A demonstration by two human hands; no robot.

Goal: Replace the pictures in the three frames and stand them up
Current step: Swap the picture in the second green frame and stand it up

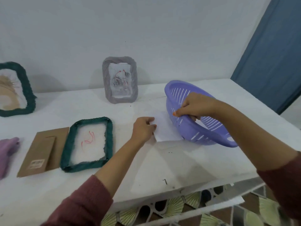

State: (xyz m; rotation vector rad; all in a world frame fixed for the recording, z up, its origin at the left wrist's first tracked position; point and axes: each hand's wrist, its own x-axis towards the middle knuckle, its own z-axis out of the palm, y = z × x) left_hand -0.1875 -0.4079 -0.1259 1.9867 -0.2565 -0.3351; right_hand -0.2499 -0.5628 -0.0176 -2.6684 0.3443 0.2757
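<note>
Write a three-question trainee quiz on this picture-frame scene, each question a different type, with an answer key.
1. True or false: the grey frame is standing upright near the wall.
2. Multiple choice: what does the right hand grip? A) the cardboard backing B) the rim of the purple basket C) the grey frame
3. Fill in: the left hand pinches a sheet of white ____ that lies partly under the basket.

Key
1. True
2. B; the basket is tilted up on its side
3. paper; the green frame lies flat beside the cardboard backing, so it is yet to be stood up.
</note>
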